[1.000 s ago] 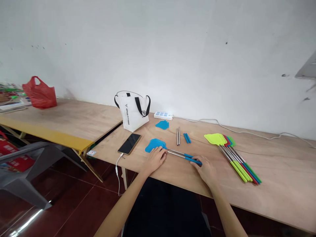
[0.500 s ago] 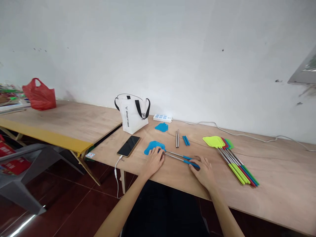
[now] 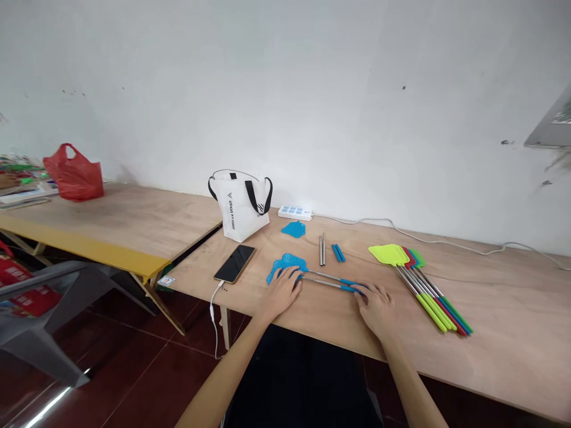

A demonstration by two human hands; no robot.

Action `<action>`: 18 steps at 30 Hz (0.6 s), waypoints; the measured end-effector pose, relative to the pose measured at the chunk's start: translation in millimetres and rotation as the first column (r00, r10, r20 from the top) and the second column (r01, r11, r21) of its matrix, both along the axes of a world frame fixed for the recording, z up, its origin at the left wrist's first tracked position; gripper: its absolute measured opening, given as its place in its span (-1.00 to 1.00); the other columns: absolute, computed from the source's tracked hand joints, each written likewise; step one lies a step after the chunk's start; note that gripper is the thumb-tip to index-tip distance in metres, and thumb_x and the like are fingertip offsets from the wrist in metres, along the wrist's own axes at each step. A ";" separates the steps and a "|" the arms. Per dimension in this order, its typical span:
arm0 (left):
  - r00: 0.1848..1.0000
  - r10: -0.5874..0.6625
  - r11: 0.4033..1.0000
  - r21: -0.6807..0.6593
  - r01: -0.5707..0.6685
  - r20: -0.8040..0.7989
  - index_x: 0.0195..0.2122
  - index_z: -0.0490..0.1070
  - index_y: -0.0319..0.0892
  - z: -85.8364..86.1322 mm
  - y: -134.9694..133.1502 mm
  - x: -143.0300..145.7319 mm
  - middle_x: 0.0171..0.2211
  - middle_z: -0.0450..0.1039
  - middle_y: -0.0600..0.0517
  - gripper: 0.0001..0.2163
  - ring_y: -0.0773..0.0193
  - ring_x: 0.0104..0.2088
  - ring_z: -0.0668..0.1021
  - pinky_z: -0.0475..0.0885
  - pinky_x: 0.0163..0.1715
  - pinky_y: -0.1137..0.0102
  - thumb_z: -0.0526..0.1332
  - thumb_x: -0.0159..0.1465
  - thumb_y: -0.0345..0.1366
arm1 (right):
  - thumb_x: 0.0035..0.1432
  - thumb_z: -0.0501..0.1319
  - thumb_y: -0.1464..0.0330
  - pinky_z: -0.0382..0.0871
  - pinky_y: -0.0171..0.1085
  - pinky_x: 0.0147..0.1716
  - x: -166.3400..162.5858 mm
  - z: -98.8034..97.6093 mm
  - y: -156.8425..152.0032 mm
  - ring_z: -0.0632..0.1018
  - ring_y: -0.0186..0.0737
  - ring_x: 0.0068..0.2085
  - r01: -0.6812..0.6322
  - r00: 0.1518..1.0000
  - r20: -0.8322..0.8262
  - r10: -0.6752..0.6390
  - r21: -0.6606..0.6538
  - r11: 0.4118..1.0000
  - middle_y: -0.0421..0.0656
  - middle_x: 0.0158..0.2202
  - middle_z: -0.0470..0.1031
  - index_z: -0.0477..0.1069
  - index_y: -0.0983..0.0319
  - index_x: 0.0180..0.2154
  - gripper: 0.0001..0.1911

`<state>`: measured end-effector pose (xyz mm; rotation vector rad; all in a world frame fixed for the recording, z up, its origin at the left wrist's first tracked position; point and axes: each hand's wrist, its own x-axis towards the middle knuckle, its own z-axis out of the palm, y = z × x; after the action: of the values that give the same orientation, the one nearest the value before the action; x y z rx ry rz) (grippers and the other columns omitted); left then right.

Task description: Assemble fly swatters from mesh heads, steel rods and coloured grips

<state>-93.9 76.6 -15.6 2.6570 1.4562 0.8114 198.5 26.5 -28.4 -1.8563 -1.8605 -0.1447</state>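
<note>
2 blue perforated plastic flyswatters with silver metal shafts: side by side between fingers of both hands. Left hand: fingers laid over heads' near side. Right hand: fingers touching grip ends; cannot tell whether either hand clasps or merely rests. Beyond fingers: 2 slim grey metal tubes, 2 short blue cylindrical grips. Step, apparently: evening up pair; next move calls for secure hold at both ends.
</note>
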 end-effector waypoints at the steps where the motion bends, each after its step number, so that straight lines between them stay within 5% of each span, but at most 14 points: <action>1: 0.999 0.034 0.999 0.002 -0.034 0.005 0.16 0.33 -0.08 -0.5 0.4 0.1 0.24 0.35 -0.08 -0.71 0.10 0.25 0.38 0.15 0.29 0.03 0.03 0.46 -0.27 | 0.31 0.01 0.34 0.19 0.05 0.11 0.6 -0.4 0.1 0.42 -0.01 0.10 -0.001 1.000 -0.001 0.001 -0.001 1.000 -0.14 0.08 0.54 0.57 0.03 -0.04 -0.63; 7: 0.935 0.349 0.937 -0.042 -0.347 0.062 0.17 0.30 -0.22 -10.4 5.8 -1.4 0.27 0.26 -0.31 -0.51 -0.26 0.28 0.29 0.19 0.22 -0.15 0.17 0.36 0.03 | 0.32 0.00 0.34 0.19 0.05 0.15 0.9 -4.1 0.0 0.42 -0.04 0.12 -0.008 0.999 0.041 0.008 -0.003 1.000 -0.11 0.10 0.50 0.51 0.04 0.05 -0.59; 18: 0.986 0.155 0.987 -0.051 -0.152 0.068 0.20 0.29 -0.15 -15.0 7.8 -3.3 0.32 0.20 -0.21 -0.51 -0.15 0.33 0.24 0.18 0.28 -0.08 0.08 0.42 0.08 | 0.36 -0.06 0.30 0.13 0.07 0.18 -0.2 -8.1 0.5 0.39 -0.03 0.16 -0.009 0.998 0.061 0.009 -0.003 1.000 -0.09 0.15 0.46 0.47 0.06 0.06 -0.59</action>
<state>-97.3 84.4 -30.6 2.4804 1.6566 0.8618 198.3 27.0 -36.6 -1.8645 -1.9100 -0.1978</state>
